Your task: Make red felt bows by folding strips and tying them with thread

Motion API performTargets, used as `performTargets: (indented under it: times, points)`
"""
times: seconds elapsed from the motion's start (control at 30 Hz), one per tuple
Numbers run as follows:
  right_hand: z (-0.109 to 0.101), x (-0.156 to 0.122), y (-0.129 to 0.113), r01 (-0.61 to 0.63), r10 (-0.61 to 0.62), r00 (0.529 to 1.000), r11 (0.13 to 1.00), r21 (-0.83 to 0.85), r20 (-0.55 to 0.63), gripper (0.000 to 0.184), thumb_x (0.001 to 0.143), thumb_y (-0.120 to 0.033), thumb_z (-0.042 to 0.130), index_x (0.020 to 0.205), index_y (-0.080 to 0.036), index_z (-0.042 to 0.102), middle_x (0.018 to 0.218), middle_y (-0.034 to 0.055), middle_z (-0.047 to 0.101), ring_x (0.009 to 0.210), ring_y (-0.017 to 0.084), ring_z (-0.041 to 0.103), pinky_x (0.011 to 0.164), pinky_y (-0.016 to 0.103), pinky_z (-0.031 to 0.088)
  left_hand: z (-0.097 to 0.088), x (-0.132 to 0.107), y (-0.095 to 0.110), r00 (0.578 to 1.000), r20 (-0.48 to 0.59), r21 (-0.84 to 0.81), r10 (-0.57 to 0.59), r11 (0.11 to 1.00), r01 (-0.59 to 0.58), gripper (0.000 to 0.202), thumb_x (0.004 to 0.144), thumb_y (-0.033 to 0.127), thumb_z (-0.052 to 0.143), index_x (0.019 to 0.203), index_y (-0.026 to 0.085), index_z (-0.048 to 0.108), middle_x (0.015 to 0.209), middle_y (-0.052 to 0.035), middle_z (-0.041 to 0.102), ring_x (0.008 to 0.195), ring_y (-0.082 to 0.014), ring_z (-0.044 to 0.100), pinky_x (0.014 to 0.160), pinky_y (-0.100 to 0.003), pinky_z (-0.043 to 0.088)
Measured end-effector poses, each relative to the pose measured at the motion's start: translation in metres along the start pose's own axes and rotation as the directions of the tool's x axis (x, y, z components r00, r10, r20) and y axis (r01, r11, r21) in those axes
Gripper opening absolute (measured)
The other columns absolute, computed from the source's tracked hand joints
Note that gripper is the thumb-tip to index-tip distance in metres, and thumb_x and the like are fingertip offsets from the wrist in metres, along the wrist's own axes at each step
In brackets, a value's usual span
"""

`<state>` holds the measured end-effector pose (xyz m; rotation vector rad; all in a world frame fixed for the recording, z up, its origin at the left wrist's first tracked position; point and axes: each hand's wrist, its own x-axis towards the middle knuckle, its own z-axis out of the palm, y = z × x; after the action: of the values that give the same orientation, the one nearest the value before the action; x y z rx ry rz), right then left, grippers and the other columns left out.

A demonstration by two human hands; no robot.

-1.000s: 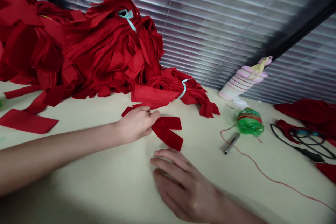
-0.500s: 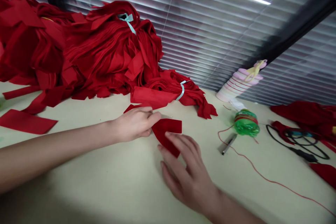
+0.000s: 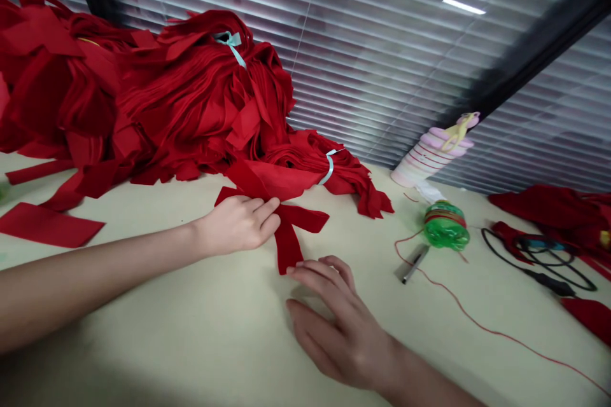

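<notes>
My left hand [image 3: 236, 224] is curled over the crossing of a folded red felt strip [image 3: 289, 229] and pinches it against the tabletop. The strip forms a bow-like shape, with one tail running right and another hanging down. Its centre is hidden under my fingers. My right hand [image 3: 334, 324] rests on the table below the strip, holding nothing, its fingertips at or very near the lower tail's end.
A large heap of red felt strips [image 3: 191, 114], bundled with pale blue ribbon [image 3: 329, 166], lies behind my hands. A red felt piece [image 3: 48, 224] lies at left. To the right are a green spool [image 3: 446, 226], red thread [image 3: 458, 305], a metal tool [image 3: 415, 264] and black cable [image 3: 539, 273].
The red strip has been re-folded into a crossed, bow-like shape with a tail hanging down. My right hand has moved down off the strip, and my left hand has shifted slightly left.
</notes>
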<state>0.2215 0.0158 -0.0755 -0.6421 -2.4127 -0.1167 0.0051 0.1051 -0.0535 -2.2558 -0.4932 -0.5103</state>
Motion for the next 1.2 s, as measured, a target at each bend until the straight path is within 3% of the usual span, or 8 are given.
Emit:
performTargets:
  times: [0.2, 0.33, 0.47, 0.57, 0.77, 0.9, 1.03, 1.2]
  points:
    - [0.003, -0.001, -0.002, -0.020, 0.020, 1.000, 0.999, 0.038, 0.012, 0.017, 0.072, 0.000, 0.052, 0.080, -0.012, 0.060, 0.106, 0.0140, 0.054, 0.104, 0.028, 0.049, 0.085, 0.047, 0.040, -0.002, -0.003, 0.000, 1.000, -0.015, 0.026, -0.027, 0.999, 0.028, 0.023, 0.075, -0.002, 0.037, 0.065, 0.014, 0.050, 0.097, -0.0151, 0.069, 0.043, -0.0134, 0.055, 0.036, -0.025, 0.039]
    - [0.003, -0.002, -0.001, -0.013, 0.012, 1.000, 0.999, 0.033, 0.020, 0.016, 0.072, 0.000, 0.052, 0.080, -0.011, 0.061, 0.105, 0.0142, 0.056, 0.104, 0.028, 0.050, 0.085, 0.048, 0.040, -0.006, 0.000, 0.003, 0.980, 0.166, -0.079, -0.110, 0.989, 0.124, 0.018, 0.073, 0.000, 0.041, 0.071, 0.012, 0.053, 0.096, -0.0158, 0.069, 0.047, -0.0172, 0.060, 0.037, -0.027, 0.041]
    - [0.002, -0.003, -0.005, 0.015, -0.016, 0.999, 1.000, -0.025, -0.029, 0.014, 0.073, -0.002, 0.056, 0.081, -0.012, 0.061, 0.101, 0.0111, 0.060, 0.103, 0.026, 0.053, 0.090, 0.048, 0.037, -0.012, 0.006, 0.009, 0.847, 0.495, -0.280, -0.195, 0.887, 0.368, 0.010, 0.075, 0.006, 0.047, 0.075, 0.013, 0.055, 0.067, -0.0055, 0.065, 0.053, -0.0200, 0.062, 0.043, -0.027, 0.041]
    - [0.001, -0.004, -0.009, 0.069, -0.073, 0.996, 0.995, -0.068, -0.059, 0.013, 0.073, -0.003, 0.058, 0.082, -0.011, 0.061, 0.097, 0.0087, 0.063, 0.102, 0.023, 0.056, 0.096, 0.048, 0.034, -0.013, 0.008, 0.011, 0.784, 0.583, -0.357, -0.211, 0.801, 0.481, 0.011, 0.074, 0.008, 0.046, 0.070, 0.015, 0.054, 0.062, -0.0039, 0.062, 0.052, -0.0187, 0.060, 0.045, -0.026, 0.040]
    - [0.002, 0.000, -0.006, -0.045, 0.052, 0.994, 0.996, -0.073, 0.096, 0.024, 0.080, -0.010, 0.050, 0.102, -0.010, 0.059, 0.117, 0.0160, 0.058, 0.119, 0.026, 0.046, 0.102, 0.050, 0.033, -0.018, 0.005, 0.007, 0.790, 0.586, -0.403, -0.180, 0.781, 0.477, 0.011, 0.078, 0.010, 0.044, 0.084, 0.016, 0.052, 0.070, -0.0027, 0.064, 0.057, -0.0181, 0.061, 0.050, -0.026, 0.043]
    - [0.002, 0.000, -0.001, -0.156, 0.175, 0.953, 0.983, -0.095, 0.248, 0.046, 0.084, -0.018, 0.045, 0.126, 0.000, 0.044, 0.136, 0.0226, 0.040, 0.131, 0.028, 0.030, 0.102, 0.047, 0.038, -0.029, 0.006, 0.014, 0.815, 0.554, -0.398, -0.172, 0.805, 0.440, 0.016, 0.083, 0.017, 0.045, 0.093, 0.013, 0.056, 0.106, -0.0133, 0.064, 0.089, -0.0240, 0.064, 0.069, -0.033, 0.051]
    - [0.002, 0.000, -0.002, -0.173, 0.205, 0.938, 0.976, -0.133, 0.281, 0.043, 0.086, -0.023, 0.045, 0.123, 0.001, 0.049, 0.132, 0.0222, 0.045, 0.130, 0.029, 0.033, 0.105, 0.051, 0.034, -0.029, 0.000, 0.029, 0.830, 0.540, -0.419, -0.138, 0.811, 0.407, 0.060, 0.086, 0.045, 0.044, 0.127, 0.002, 0.043, 0.140, -0.0245, 0.034, 0.131, -0.0313, 0.031, 0.104, -0.042, 0.032]
    - [0.002, 0.002, -0.004, -0.184, 0.225, 0.938, 0.968, -0.172, 0.263, 0.043, 0.087, -0.024, 0.044, 0.120, 0.002, 0.052, 0.130, 0.0222, 0.048, 0.126, 0.029, 0.039, 0.103, 0.050, 0.037, -0.023, -0.011, 0.031, 0.716, 0.698, -0.518, 0.015, 0.701, 0.490, 0.086, 0.085, 0.064, 0.023, 0.142, 0.002, 0.009, 0.148, -0.0215, -0.001, 0.137, -0.0314, 0.000, 0.110, -0.047, 0.016]
